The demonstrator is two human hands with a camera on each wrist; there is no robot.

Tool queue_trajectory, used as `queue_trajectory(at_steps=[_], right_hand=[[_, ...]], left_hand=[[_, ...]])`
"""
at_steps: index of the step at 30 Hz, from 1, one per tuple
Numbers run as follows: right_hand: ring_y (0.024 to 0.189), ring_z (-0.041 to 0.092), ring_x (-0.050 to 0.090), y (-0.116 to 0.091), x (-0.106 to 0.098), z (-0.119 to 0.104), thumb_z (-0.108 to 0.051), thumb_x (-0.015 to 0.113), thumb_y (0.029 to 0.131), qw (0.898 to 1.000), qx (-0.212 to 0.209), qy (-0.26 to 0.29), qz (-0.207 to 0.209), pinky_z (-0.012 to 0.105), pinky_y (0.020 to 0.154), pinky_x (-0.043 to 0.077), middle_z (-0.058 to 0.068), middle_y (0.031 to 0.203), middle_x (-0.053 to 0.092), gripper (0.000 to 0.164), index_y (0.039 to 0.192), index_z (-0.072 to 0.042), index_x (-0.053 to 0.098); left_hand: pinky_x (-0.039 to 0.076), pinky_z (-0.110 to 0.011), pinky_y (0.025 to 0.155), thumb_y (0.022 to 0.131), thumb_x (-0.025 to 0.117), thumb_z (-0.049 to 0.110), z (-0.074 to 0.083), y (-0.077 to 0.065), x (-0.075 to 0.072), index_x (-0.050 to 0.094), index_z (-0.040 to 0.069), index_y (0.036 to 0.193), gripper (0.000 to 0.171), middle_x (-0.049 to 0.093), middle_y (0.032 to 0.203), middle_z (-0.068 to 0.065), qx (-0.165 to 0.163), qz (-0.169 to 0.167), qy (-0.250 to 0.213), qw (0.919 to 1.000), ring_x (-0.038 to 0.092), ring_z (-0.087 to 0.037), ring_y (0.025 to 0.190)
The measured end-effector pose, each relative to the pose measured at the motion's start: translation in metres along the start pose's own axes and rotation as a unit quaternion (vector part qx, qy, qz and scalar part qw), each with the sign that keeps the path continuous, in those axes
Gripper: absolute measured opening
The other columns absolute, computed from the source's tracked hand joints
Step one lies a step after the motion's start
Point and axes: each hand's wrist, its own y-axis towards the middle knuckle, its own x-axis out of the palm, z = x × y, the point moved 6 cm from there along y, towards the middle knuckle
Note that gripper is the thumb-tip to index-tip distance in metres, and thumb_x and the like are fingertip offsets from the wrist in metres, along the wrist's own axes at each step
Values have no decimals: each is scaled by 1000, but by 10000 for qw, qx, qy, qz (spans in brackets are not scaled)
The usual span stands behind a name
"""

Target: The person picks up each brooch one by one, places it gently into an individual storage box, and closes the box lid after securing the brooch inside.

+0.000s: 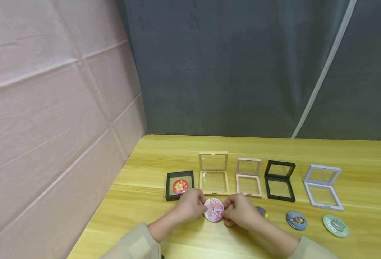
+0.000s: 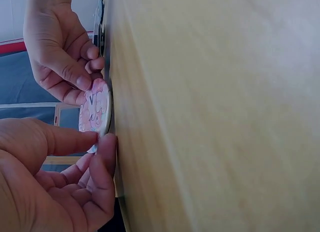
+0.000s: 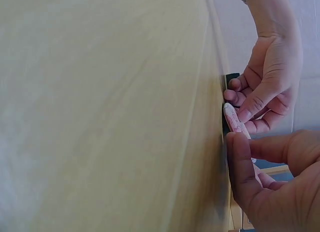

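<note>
Between my two hands is a round pink badge (image 1: 214, 210) with a printed cartoon picture. My left hand (image 1: 190, 205) pinches its left edge between thumb and fingers. At the opposite edge, my right hand (image 1: 239, 211) pinches it too. The left wrist view shows the badge (image 2: 96, 108) tilted, its printed face visible and its lower rim close to the wooden table. Just beyond the hands stands an open gold-coloured frame (image 1: 214, 193) with a clear film window. A closed black frame (image 1: 168, 190) holding a red badge (image 1: 180, 186) with a yellow star lies beside my left hand.
Open frames in pink (image 1: 248, 195), black (image 1: 280, 197) and white (image 1: 327, 206) stand in a row to the right. Before them lie a blue badge (image 1: 296, 220), a green badge (image 1: 335, 226) and one partly hidden badge (image 1: 261, 211) by my right wrist. A grey curtain (image 1: 226, 72) hangs behind the table.
</note>
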Motion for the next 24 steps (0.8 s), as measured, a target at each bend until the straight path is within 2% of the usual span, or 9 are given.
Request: queue_trajectory(at_steps=[5,15,24], right_hand=[[52,14,59,4,-2,3,12,60,75,9987,163,460,149,30,53,52,12,65,61,12,85,12,53],[55,15,60,11,-8,4,11,58,78,9917,600,884,718,27,55,52,14,67,60,8,86,11,56],[56,15,60,19,-17,0,11,56,80,9882,492,1092,952,27,56,52,15,69,61,8,87,14,56]], left_hand=[[40,-20,41,76,64,-5,-1,2,-2,53,1,77,12,54,60,-6,-152,-21,-321,9994,54,-16,47],[42,-22,42,81,61,0,-1,7,-6,51,-1,82,10,55,65,-10,-371,45,-626,9973,56,-17,48],[42,-22,44,83,58,2,-2,15,-8,50,-2,87,9,58,71,-12,-570,117,-1014,9931,55,-15,46]])
